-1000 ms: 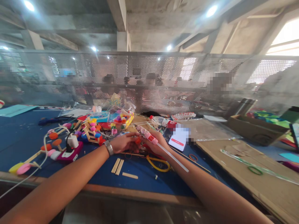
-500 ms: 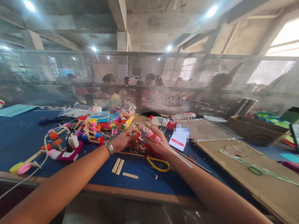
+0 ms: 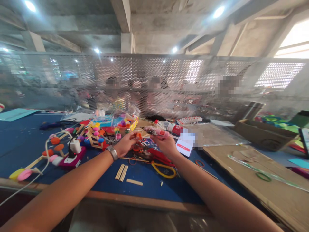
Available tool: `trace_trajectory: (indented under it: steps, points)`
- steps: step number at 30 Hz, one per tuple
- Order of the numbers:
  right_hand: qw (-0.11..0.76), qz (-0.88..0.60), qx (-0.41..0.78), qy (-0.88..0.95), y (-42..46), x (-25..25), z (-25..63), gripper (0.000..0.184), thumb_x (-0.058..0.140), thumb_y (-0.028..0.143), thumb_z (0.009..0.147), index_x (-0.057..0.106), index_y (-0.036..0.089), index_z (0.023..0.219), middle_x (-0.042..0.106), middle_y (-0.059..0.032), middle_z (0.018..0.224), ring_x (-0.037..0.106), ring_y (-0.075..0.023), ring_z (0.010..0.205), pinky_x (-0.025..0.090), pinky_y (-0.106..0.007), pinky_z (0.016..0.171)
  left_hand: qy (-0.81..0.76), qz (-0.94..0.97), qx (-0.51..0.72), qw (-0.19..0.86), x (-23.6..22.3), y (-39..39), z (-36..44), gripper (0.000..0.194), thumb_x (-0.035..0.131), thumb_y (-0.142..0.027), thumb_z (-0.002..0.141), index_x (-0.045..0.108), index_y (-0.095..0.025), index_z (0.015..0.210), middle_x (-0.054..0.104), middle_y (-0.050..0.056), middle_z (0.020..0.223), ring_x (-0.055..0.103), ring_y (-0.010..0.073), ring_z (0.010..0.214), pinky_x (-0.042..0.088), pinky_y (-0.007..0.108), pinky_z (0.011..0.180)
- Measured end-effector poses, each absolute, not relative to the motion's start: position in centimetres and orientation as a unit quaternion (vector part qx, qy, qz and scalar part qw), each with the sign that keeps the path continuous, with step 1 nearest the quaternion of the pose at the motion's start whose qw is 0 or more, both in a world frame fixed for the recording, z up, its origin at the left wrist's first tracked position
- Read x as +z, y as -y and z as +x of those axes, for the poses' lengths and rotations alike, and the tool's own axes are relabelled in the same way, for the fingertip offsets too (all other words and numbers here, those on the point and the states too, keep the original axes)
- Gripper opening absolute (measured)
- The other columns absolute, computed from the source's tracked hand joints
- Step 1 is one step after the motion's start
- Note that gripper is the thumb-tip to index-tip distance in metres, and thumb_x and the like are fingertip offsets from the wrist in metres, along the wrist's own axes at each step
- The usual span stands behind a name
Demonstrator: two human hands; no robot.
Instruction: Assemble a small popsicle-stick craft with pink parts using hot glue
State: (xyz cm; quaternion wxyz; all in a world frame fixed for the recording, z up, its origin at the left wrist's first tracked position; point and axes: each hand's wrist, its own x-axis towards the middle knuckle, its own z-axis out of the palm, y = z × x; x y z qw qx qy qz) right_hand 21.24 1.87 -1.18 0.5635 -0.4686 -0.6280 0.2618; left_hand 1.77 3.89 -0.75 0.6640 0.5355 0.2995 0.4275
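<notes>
My left hand [image 3: 126, 143], with a metal watch on the wrist, pinches a small orange round piece [image 3: 138, 136] between its fingertips. My right hand [image 3: 166, 145] is wrapped around a pink hot glue gun [image 3: 161, 133], its nose turned left toward the orange piece, with a gap between them. Beneath the hands lie red-handled pliers [image 3: 160, 157] and a tangle of small parts, partly covered by the fingers. Closer to me on the blue table are several short wooden sticks [image 3: 122, 172] and one flat craft stick [image 3: 134, 182].
At left, a wooden-stick structure [image 3: 93, 137] carries coloured round pieces beside a purple power strip [image 3: 73, 158] with a white cable. A yellow band [image 3: 164, 170], a phone [image 3: 185, 145], a red-labelled bottle [image 3: 170, 126] and a cardboard sheet [image 3: 241, 170] surround the hands. A perforated screen [image 3: 149, 87] stands behind.
The glue gun has swung to lie more level, and my right hand has moved away from the left. My left hand has shifted slightly left, showing the orange piece more clearly.
</notes>
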Motion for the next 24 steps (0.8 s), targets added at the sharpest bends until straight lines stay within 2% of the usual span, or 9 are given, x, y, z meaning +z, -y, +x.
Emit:
trace_trajectory:
  steps: [4,8,11,14,20,24]
  points:
    - [0.568,-0.515,0.265,0.584,-2.3,-1.9,21.5,0.045,0.066,0.062,0.066,0.060,0.018,0.061,0.056,-0.0010,0.050,0.045,-0.0131,0.047,0.037,-0.027,0.043,-0.299,0.546,0.439,0.648,-1.0,-4.0,1.6,0.046,0.082,-0.034,0.068,0.056,-0.018,0.103,0.062,0.001,0.089,0.064,0.0134,0.070,0.055,0.026,0.059]
    - [0.572,-0.515,0.267,0.581,-2.6,-2.3,21.6,0.048,0.064,0.066,0.067,0.058,0.018,0.061,0.053,0.0000,0.049,0.042,-0.0117,0.044,0.033,-0.026,0.041,-0.295,0.559,0.446,0.634,-1.2,-4.3,1.5,0.050,0.084,-0.033,0.064,0.056,-0.017,0.102,0.065,0.003,0.092,0.064,0.0124,0.073,0.054,0.025,0.062]
    - [0.563,-0.492,0.262,0.610,-2.4,-2.0,21.4,0.041,0.063,0.059,0.071,0.062,0.019,0.066,0.057,-0.0005,0.053,0.048,-0.0140,0.049,0.040,-0.027,0.046,-0.303,0.561,0.448,0.627,-1.2,-4.3,1.5,0.054,0.086,-0.034,0.061,0.055,-0.016,0.102,0.066,0.004,0.093,0.064,0.0126,0.073,0.053,0.025,0.064]
    - [0.567,-0.452,0.262,0.637,-2.2,-1.6,21.2,0.029,0.067,0.047,0.071,0.067,0.020,0.080,0.068,-0.0033,0.073,0.060,-0.0190,0.068,0.049,-0.031,0.062,-0.298,0.565,0.445,0.627,-1.0,-4.2,1.5,0.054,0.085,-0.036,0.062,0.056,-0.015,0.102,0.067,0.004,0.093,0.065,0.0127,0.072,0.052,0.026,0.065]
    - [0.607,-0.432,0.280,0.606,-1.8,-1.1,21.1,0.027,0.073,0.037,0.064,0.064,0.019,0.081,0.072,-0.0062,0.084,0.066,-0.0225,0.078,0.052,-0.036,0.075,-0.288,0.570,0.445,0.628,-0.7,-4.2,1.5,0.051,0.083,-0.040,0.064,0.056,-0.014,0.099,0.068,0.003,0.088,0.065,0.0138,0.073,0.050,0.028,0.069]
    - [0.611,-0.428,0.290,0.599,-1.7,-0.7,21.1,0.030,0.076,0.034,0.059,0.063,0.019,0.082,0.073,-0.0079,0.086,0.068,-0.0242,0.080,0.053,-0.037,0.074,-0.288,0.570,0.452,0.622,-0.5,-4.2,1.6,0.054,0.084,-0.041,0.062,0.057,-0.015,0.100,0.067,0.002,0.088,0.065,0.0139,0.075,0.050,0.028,0.071]
